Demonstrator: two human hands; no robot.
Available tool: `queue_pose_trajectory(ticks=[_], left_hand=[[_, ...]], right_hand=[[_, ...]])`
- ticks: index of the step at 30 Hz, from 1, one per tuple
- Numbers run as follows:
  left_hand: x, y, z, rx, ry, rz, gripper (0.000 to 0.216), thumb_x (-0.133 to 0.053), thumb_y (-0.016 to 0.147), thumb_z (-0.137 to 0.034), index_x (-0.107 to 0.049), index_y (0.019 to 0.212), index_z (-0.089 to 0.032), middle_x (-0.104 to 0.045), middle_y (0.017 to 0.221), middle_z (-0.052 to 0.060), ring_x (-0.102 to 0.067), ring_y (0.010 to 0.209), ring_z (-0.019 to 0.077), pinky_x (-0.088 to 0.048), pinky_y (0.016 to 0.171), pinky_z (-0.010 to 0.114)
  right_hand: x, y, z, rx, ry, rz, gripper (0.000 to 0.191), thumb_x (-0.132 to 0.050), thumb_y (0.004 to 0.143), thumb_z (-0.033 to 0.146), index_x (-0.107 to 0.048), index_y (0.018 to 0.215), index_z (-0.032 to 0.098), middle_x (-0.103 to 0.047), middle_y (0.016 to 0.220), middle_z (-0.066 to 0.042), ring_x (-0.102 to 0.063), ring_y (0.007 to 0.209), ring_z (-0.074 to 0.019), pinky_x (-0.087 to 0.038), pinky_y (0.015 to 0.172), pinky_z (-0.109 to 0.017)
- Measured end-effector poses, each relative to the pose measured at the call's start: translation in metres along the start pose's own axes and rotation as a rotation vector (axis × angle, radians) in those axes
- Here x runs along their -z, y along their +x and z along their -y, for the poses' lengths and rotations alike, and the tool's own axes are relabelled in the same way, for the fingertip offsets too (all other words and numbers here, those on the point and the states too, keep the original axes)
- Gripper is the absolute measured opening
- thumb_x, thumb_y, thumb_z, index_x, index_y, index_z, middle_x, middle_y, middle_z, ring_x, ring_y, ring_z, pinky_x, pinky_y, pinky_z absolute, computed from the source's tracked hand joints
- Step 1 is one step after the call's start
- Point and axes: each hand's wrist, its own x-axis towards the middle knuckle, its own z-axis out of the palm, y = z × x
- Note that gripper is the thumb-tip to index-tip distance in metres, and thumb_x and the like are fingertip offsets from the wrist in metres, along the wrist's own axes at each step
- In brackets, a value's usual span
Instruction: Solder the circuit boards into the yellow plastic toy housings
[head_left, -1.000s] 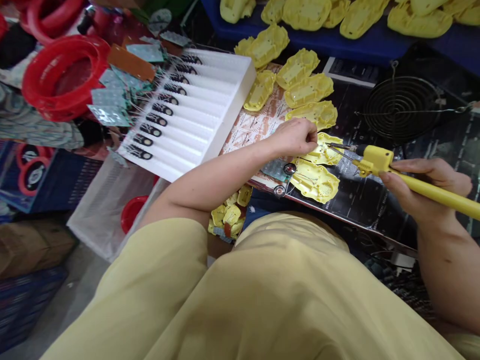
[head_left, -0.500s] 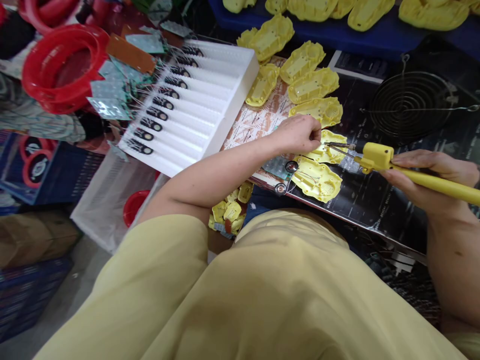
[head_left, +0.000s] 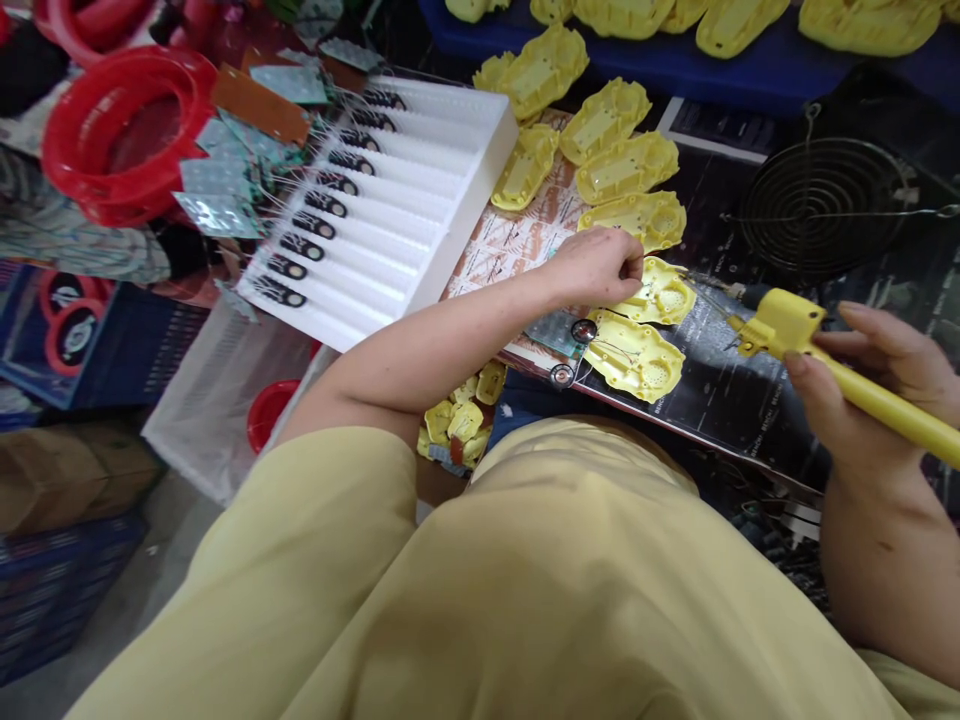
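My left hand (head_left: 600, 265) is curled in a pinch at the edge of a yellow plastic shell (head_left: 664, 295) on the dark work mat (head_left: 720, 390); what its fingertips hold is hidden. My right hand (head_left: 862, 390) grips the handle of a yellow soldering iron (head_left: 784, 322), whose metal tip points left and hangs a little to the right of that shell. A second yellow shell (head_left: 634, 358) with thin wires lies just below, next to a small green circuit board (head_left: 551, 335) and two round black speakers (head_left: 583, 331).
Several more yellow shells (head_left: 626, 165) lie behind, and others fill a blue tray (head_left: 675, 70) at the back. A white foam rack (head_left: 397, 220) with black parts stands left. Red rings (head_left: 124, 130) and loose circuit boards (head_left: 217, 200) are far left. A round wire grille (head_left: 821, 205) is right.
My right hand has drawn the soldering iron back to the right, so its tip has left the shell. My left hand has stayed pinched at the shell's edge.
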Motion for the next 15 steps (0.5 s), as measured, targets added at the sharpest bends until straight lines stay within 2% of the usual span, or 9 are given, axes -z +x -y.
queue_pose_trajectory(ticks=[3, 6, 11, 15], left_hand=[[0.001, -0.001, -0.002, 0.013, 0.006, 0.013, 0.022, -0.069, 0.08, -0.016, -0.085, 0.095, -0.02, -0.084, 0.098, 0.006, -0.079, 0.104, 0.0258, -0.059, 0.099, 0.037], [0.002, -0.002, -0.003, 0.016, 0.012, 0.015, 0.023, -0.069, 0.081, -0.017, -0.086, 0.096, -0.019, -0.084, 0.098, 0.007, -0.079, 0.105, 0.026, -0.059, 0.099, 0.037], [0.001, -0.001, -0.002, 0.015, 0.019, 0.002, 0.024, -0.068, 0.08, -0.018, -0.086, 0.096, -0.02, -0.084, 0.097, 0.006, -0.079, 0.105, 0.0258, -0.06, 0.1, 0.037], [0.001, 0.0, -0.002, 0.022, 0.021, 0.012, 0.022, -0.069, 0.08, -0.018, -0.085, 0.095, -0.02, -0.084, 0.097, 0.006, -0.079, 0.104, 0.0259, -0.06, 0.099, 0.037]], right_hand=[[-0.003, 0.004, 0.001, -0.006, -0.045, 0.037, 0.037, -0.095, 0.09, 0.059, -0.087, 0.113, 0.031, -0.087, 0.098, -0.002, -0.083, 0.073, -0.023, -0.066, 0.06, -0.03], [-0.005, 0.015, -0.004, -0.013, -0.04, 0.048, 0.044, -0.094, 0.086, 0.071, -0.083, 0.089, 0.028, -0.084, 0.083, -0.002, -0.079, 0.064, -0.0215, -0.062, 0.053, -0.028], [-0.011, 0.038, -0.011, -0.045, 0.017, 0.113, 0.065, -0.088, 0.077, 0.092, -0.077, 0.077, 0.027, -0.082, 0.076, -0.005, -0.079, 0.063, -0.0243, -0.065, 0.055, -0.034], [-0.014, 0.048, -0.01, -0.026, 0.066, 0.158, 0.065, -0.09, 0.073, 0.092, -0.075, 0.072, 0.028, -0.081, 0.074, -0.004, -0.079, 0.063, -0.0243, -0.068, 0.057, -0.036]])
